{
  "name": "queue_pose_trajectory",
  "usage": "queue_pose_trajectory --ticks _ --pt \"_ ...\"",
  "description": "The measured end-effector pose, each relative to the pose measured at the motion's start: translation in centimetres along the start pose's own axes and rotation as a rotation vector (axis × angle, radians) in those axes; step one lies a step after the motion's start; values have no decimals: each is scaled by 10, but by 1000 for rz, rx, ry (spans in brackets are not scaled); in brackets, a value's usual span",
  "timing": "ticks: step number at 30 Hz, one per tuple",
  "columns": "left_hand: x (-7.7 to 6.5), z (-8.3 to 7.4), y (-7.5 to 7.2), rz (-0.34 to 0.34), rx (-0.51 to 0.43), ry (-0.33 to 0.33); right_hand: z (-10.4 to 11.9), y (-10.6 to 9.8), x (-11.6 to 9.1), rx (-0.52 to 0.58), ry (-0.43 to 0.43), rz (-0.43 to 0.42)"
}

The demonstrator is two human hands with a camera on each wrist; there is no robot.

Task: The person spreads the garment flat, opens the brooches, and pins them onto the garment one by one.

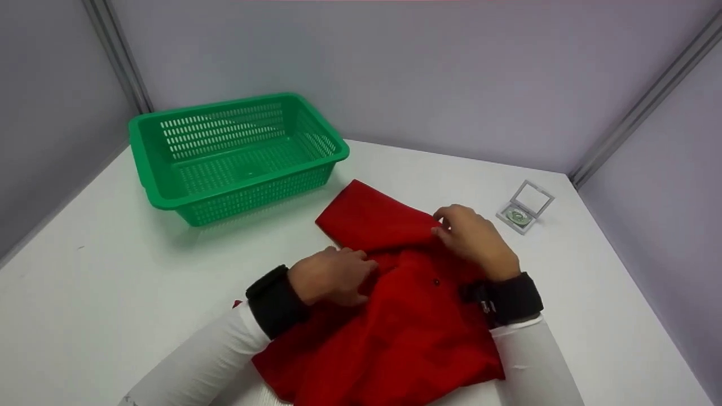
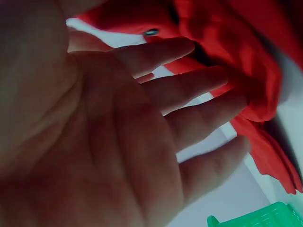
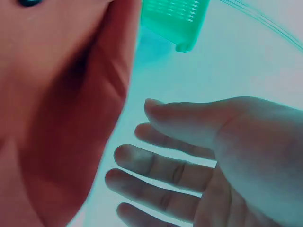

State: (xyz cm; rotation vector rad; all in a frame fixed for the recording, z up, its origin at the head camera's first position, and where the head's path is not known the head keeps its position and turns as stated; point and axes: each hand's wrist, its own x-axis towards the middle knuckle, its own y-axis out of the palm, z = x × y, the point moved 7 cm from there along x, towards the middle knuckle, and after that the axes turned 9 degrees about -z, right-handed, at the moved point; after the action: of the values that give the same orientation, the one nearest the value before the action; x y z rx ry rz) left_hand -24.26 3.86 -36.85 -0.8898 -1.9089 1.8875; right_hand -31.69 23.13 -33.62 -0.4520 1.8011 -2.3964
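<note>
A red garment (image 1: 406, 316) with a small dark button lies rumpled on the white table, one folded section (image 1: 375, 217) reaching toward the back. Over the garment's middle is my left hand (image 1: 335, 276); in the left wrist view its fingers (image 2: 199, 85) are spread and nearly straight, with red cloth beyond the fingertips. My right hand (image 1: 471, 237) is at the right edge of the folded section. The right wrist view shows its thumb and fingers (image 3: 165, 175) extended and apart, with a gap between them and the red cloth (image 3: 61, 142). Neither hand grips the cloth.
A green plastic basket (image 1: 254, 186) with slotted sides stands at the back left, near the wall. At the right of the table (image 1: 586, 293) sits a small clear case (image 1: 519, 214) with its lid up and a green round item inside. Grey walls enclose the table.
</note>
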Motion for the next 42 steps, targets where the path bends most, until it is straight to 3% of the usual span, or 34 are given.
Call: queue_pose_trajectory --ticks 8,13,20,29,35,38,42 --pt "4 -4 14 20 2 -38 -1 36 -5 -3 -101 225" --pt "8 1 15 29 -33 -35 -14 45 -2 16 -64 291" --pt "15 16 24 87 -172 -29 -39 52 0 81 20 319" --pt "17 26 27 94 -142 -17 -51 42 -9 127 111 355" --pt "15 31 24 87 -139 4 -70 19 -10 224 130 284" --pt "12 33 20 89 -157 -6 -85 3 -17 205 199 262" --pt "11 44 4 -57 -163 -46 -102 -6 -26 121 291 291"
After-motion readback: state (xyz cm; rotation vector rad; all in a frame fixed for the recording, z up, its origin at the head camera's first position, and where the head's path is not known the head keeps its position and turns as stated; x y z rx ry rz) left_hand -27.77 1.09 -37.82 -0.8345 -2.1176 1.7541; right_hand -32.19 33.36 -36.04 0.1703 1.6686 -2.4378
